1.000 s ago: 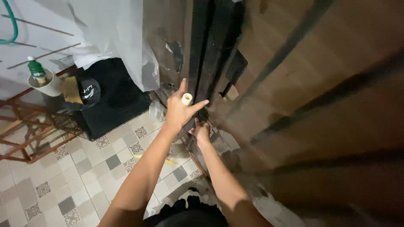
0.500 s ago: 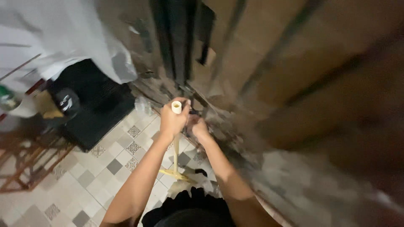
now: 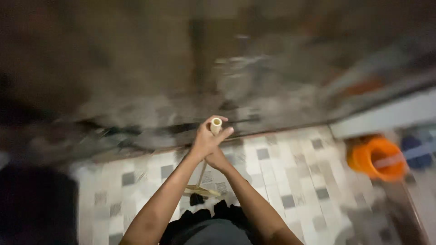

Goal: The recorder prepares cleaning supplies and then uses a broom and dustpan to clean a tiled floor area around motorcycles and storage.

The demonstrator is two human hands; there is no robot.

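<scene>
My left hand [image 3: 206, 140] is wrapped around the top of a pale yellow mop handle [image 3: 215, 125] that stands nearly upright. Just below it, my right hand [image 3: 220, 159] grips the same handle, partly hidden under the left. The shaft runs down to a flat yellowish head [image 3: 201, 190] resting on the patterned floor tiles [image 3: 290, 181] close to my feet. A dark, stained wall base [image 3: 181, 90] rises directly ahead of my hands. The whole view is motion-blurred.
An orange bucket [image 3: 377, 159] sits on the floor at the right, with a blue object [image 3: 418, 152] beside it and a pale ledge [image 3: 386, 115] above. A black mat or object [image 3: 36, 204] fills the lower left corner.
The view has swung right: the dark door frame, plastic sheet and black mat have left, and the orange bucket has appeared. Both hands moved from the wall onto the mop handle.
</scene>
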